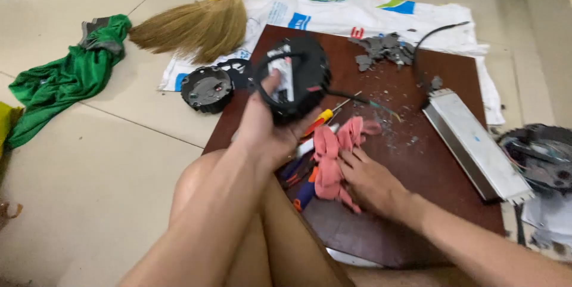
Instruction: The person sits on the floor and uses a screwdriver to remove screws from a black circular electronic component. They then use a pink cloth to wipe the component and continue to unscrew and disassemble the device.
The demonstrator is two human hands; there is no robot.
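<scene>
I see a round black housing (295, 78), ribbed around its rim, tilted up off the dark brown board (429, 162) with its open face and a white label showing. A thin wire trails from its right side. Below it, a crumpled pink cloth (333, 156) lies on the board.
</scene>
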